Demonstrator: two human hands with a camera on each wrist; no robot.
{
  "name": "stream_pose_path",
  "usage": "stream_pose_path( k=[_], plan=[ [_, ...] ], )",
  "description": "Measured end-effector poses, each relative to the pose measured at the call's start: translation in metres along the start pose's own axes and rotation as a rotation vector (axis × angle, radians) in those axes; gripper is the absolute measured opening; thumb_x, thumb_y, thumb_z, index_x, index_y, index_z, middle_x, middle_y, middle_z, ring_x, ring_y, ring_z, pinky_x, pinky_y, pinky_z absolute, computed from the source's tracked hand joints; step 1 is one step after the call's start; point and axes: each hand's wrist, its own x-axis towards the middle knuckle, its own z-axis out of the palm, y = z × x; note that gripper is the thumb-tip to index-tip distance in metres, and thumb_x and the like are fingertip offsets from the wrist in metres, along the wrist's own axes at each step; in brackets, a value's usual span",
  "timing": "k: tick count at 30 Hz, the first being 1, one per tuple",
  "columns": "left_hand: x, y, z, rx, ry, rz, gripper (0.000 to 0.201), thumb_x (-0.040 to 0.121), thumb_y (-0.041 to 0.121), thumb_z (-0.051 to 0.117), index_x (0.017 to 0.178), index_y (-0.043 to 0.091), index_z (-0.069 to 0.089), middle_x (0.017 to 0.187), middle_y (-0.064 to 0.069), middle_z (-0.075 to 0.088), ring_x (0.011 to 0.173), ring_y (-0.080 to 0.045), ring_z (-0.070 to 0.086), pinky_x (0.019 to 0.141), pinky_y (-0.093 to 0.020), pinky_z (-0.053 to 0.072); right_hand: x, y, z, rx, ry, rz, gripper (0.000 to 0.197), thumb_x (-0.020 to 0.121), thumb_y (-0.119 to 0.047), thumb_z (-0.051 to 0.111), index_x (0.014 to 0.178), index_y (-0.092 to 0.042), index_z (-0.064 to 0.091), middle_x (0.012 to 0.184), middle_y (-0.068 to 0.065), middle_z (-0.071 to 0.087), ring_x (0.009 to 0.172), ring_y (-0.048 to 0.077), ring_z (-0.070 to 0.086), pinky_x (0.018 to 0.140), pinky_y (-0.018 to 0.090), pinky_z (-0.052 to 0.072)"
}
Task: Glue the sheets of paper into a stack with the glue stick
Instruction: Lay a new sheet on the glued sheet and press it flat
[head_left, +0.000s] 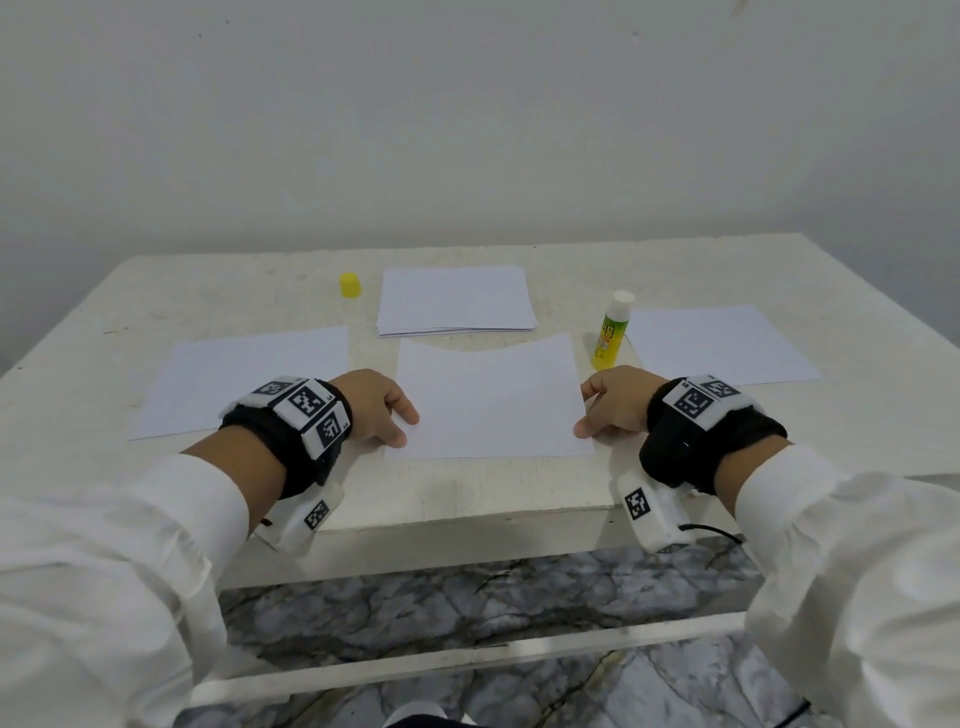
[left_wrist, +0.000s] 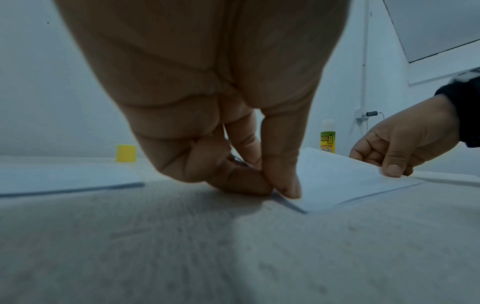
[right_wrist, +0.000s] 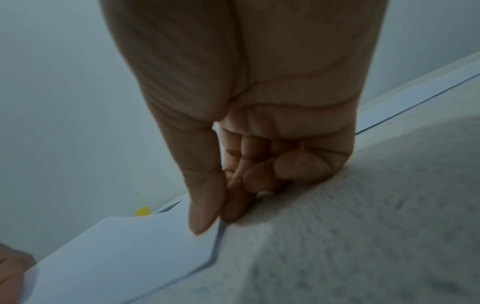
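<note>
Head view: both hands are on the middle sheet (head_left: 493, 400), low in the centre of the frame, on the white tabletop (head_left: 467, 488).
Left hand: left hand (head_left: 375, 405) pinches the sheet's left near corner. In the left wrist view the thumb and first fingers (left_wrist: 288, 185) close on the paper edge, so it's grasping, not just resting.
Right hand: right hand (head_left: 618, 400) does the same on the right near corner, thumb on top and fingers (right_wrist: 235, 207) tucked under the edge in the right wrist view.
Sheet: near edge lies flat on the tabletop, far edge looks a bit lifted or curved. Can't tell if there's another sheet under it.
Glue stick: glue stick (head_left: 610, 332) stands upright, cap off, just right of the sheet's far right corner. Neither hand touches it.
Cap: yellow cap (head_left: 350, 285) sits on its own, upper left of centre, well apart from the stick.
Other paper: small pile (head_left: 456, 300) behind the middle sheet, one loose sheet at left (head_left: 244, 379), one at right (head_left: 722, 343).
Step, my guess: lining up or setting down this sheet, not gluing right now.
Next move, my guess: square the corners, smooth it flat, then let go with the right hand and reach for the stick. Thin paper, so go easy or it'll crease.
</note>
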Motion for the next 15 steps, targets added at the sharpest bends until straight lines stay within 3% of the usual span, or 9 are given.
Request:
stream_pose_path(
  k=[4, 8, 11, 15],
  plan=[
    [0.0002, -0.0004, 0.0002, -0.015, 0.000, -0.003, 0.027, 0.082, 0.014, 0.074, 0.107, 0.020, 0.068, 0.074, 0.006, 0.053, 0.081, -0.013, 0.053, 0.060, -0.010, 0.035, -0.0014, -0.0016, 0.0017, -0.039, 0.016, -0.020, 0.046, 0.076, -0.003, 0.076, 0.118, 0.002, 0.059, 0.089, 0.009, 0.066, 0.071, 0.020, 0.060, 0.074, 0.030, 0.053],
    [0.0002, -0.0007, 0.0004, -0.002, -0.002, 0.000, 0.028, 0.082, 0.015, 0.073, 0.108, 0.020, 0.068, 0.079, 0.004, 0.056, 0.083, -0.014, 0.053, 0.059, -0.010, 0.034, -0.0027, -0.0043, 0.0045, -0.136, 0.053, -0.047, 0.049, 0.075, -0.006, 0.077, 0.119, 0.005, 0.058, 0.101, 0.015, 0.068, 0.082, 0.021, 0.057, 0.087, 0.037, 0.052],
    [0.0000, -0.0017, 0.0007, -0.002, -0.005, 0.002, 0.029, 0.082, 0.015, 0.073, 0.110, 0.020, 0.068, 0.082, 0.004, 0.056, 0.086, -0.014, 0.054, 0.060, -0.010, 0.036, -0.0032, -0.0061, 0.0061, -0.193, 0.064, -0.046, 0.048, 0.075, -0.006, 0.076, 0.119, 0.004, 0.058, 0.096, 0.011, 0.065, 0.086, 0.023, 0.059, 0.087, 0.036, 0.051],
    [0.0007, -0.0019, 0.0001, -0.011, -0.003, 0.001, 0.029, 0.082, 0.016, 0.074, 0.110, 0.020, 0.068, 0.080, 0.007, 0.053, 0.087, -0.014, 0.053, 0.073, -0.019, 0.038, -0.0066, -0.0091, 0.0065, -0.285, 0.083, -0.060, 0.047, 0.077, -0.011, 0.075, 0.119, 0.002, 0.059, 0.116, 0.016, 0.065, 0.106, 0.029, 0.060, 0.084, 0.030, 0.045]
  ],
)
